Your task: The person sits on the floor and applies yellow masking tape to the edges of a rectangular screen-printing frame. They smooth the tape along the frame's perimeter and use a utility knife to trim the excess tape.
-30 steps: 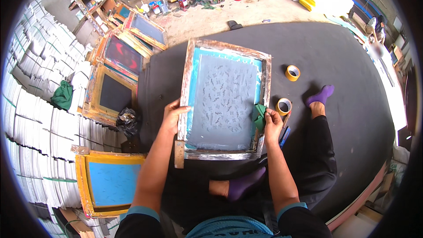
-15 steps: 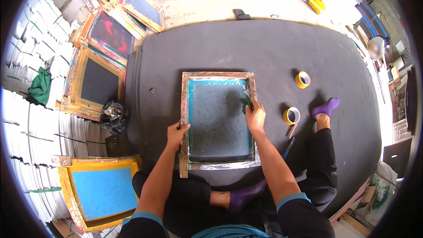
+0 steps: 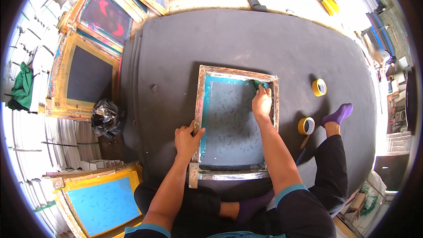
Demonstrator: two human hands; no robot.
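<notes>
A wooden-framed printing screen (image 3: 233, 119) with a teal border and a greyish mesh lies in front of me on the dark mat. My left hand (image 3: 188, 141) grips the left side of its frame, the thumb over the top edge. In my right hand (image 3: 262, 102) is a dark green cloth (image 3: 256, 84), pressed to the mesh near the upper right inner corner. Only a bit of the cloth shows past the fingertips.
Two yellow tape rolls (image 3: 319, 87) sit right of the screen, near my purple-socked foot (image 3: 338, 114). A blue screen in a yellow frame (image 3: 105, 205) lies at lower left. More framed screens (image 3: 89, 74), a black plastic bag (image 3: 105, 117) and white stacks (image 3: 26, 132) line the left side.
My right hand has moved with the cloth from the frame's right edge up to the upper right corner. The left hand keeps its hold. The whole view has shifted slightly.
</notes>
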